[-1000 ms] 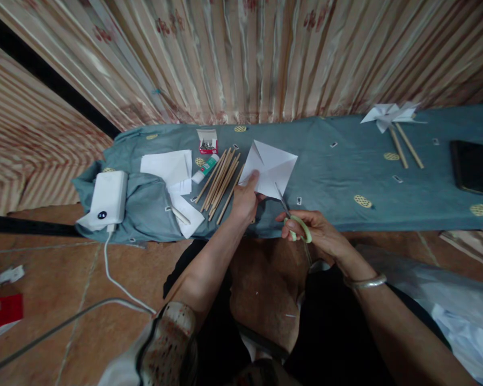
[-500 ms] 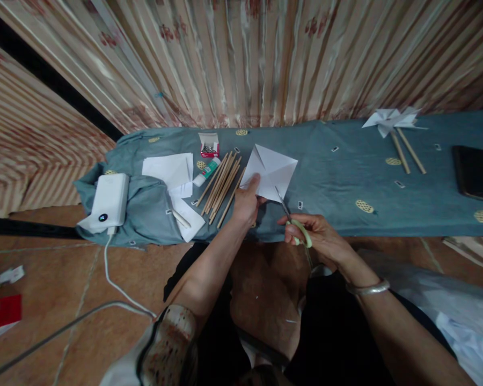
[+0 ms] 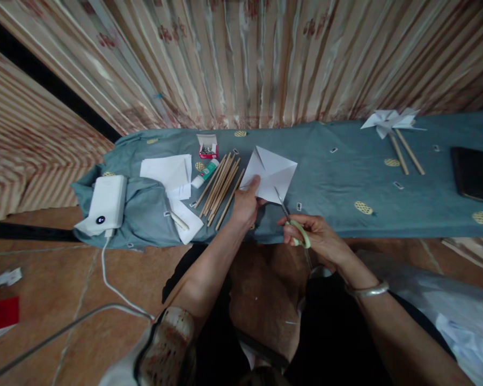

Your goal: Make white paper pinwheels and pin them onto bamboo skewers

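Observation:
My left hand (image 3: 246,203) pinches a square of white paper (image 3: 271,169) by its lower left side, thumb on top. Creases cross the square, and a slit shows near its top corner. In my right hand (image 3: 312,233) is a pair of scissors (image 3: 300,231) with pale green handles. Their blades reach over the paper's lower right part, along a line toward its middle. Just left of the paper lie several thin wooden sticks (image 3: 221,187), with a glue tube (image 3: 205,172) against them. A small open red box (image 3: 207,150) of metal bits stands behind.
White paper sheets (image 3: 167,170) and a white pen-like thing (image 3: 177,219) lie left. Farther left is a white power bank (image 3: 108,201) with a cable. Paper pinwheels (image 3: 390,120) on sticks and a dark phone (image 3: 475,174) lie right on the blue-green cloth (image 3: 334,193).
The view has shifted very slightly. Both hands, the paper and the scissors hold nearly the same positions as before.

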Tool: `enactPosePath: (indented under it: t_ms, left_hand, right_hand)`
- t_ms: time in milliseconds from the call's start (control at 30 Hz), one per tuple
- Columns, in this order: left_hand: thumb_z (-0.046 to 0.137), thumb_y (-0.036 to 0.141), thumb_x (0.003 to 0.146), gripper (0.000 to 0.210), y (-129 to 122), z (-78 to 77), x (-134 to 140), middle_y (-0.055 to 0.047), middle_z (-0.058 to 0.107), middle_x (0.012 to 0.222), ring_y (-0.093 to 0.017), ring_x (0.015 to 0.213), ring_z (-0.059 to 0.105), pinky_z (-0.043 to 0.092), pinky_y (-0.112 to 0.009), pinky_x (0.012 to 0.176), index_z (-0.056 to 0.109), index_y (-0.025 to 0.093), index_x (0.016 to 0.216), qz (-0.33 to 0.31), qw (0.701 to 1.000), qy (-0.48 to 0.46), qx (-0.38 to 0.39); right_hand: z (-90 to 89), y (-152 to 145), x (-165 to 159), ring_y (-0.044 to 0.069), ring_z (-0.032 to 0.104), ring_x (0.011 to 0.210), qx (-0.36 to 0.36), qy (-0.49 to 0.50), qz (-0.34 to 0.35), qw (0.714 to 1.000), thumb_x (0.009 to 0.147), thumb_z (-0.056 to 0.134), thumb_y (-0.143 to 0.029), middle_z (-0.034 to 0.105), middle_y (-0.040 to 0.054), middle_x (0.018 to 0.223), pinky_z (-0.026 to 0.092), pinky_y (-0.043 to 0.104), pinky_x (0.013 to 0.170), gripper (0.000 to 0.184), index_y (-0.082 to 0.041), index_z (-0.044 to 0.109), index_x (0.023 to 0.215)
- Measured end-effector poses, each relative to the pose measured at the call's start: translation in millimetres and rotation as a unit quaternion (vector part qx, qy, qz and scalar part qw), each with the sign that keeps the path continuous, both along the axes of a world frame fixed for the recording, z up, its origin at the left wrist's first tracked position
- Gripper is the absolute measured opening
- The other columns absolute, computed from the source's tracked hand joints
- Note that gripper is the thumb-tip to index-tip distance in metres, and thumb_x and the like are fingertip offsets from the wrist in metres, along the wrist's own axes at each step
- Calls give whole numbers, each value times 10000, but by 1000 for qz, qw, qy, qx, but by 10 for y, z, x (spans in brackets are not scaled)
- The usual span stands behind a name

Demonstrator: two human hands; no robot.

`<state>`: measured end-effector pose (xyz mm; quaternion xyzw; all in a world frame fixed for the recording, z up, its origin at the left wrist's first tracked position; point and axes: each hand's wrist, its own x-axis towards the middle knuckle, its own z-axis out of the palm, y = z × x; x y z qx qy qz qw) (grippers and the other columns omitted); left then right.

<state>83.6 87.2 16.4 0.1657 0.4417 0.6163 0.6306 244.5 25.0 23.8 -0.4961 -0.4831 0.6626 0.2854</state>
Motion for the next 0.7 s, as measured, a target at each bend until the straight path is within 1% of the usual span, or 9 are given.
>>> enactPosePath:
  t_ms: [100,233,300,400,500,600,700]
  left_hand:
    - [814,306,695,290,-14,18,12,-1,675,759,-117,653,597,427,-202,550,641,156,872,-11,1000,-1,-2]
    - [802,288,708,273,-23,35,22,-16,702,845,-136,735,635,468,-217,606,647,162,894,-7,1000,-4,-12]
    - [786,280,725,253,-20,36,22,-17,704,858,-134,736,636,468,-212,604,646,165,902,-5,1000,-1,-13]
    - [777,286,736,243,-16,28,18,-13,698,834,-126,709,626,452,-200,578,643,166,900,-7,1000,4,-11]
    - [775,286,737,236,-21,13,18,-8,691,806,-126,689,617,444,-206,571,645,169,895,-13,1000,8,-4]
    - [761,275,747,201,-32,5,29,-1,672,762,-111,630,586,418,-205,544,643,167,867,-20,1000,2,-2]
    - [756,272,751,191,-38,4,40,14,643,717,-93,574,545,387,-195,509,633,165,850,-23,1000,-6,-6]
  right_hand:
    - [13,-3,-6,95,546,546,6,2,-7,1000,644,801,-599,628,-17,635,452,233,541,480,-182,710,865]
    - [17,2,-4,96,537,529,3,1,-3,1000,614,813,-611,619,-21,607,440,232,525,516,-179,710,878]
    - [7,3,-3,97,533,518,4,1,-3,1000,618,810,-611,614,-22,587,433,232,516,511,-178,710,871]
    - [-9,5,-10,95,530,512,6,4,-11,1000,632,807,-598,609,-26,577,436,232,517,487,-181,710,864]
    - [-5,11,-24,94,526,508,-2,6,-16,1000,606,814,-611,612,-26,578,438,234,516,507,-181,708,854]
    - [11,14,-34,93,527,514,-8,5,-22,1000,582,818,-629,613,-24,583,434,232,515,525,-180,703,829]
    - [19,10,-35,91,530,519,-2,4,-30,1000,590,815,-628,614,-22,589,425,229,513,513,-179,698,809]
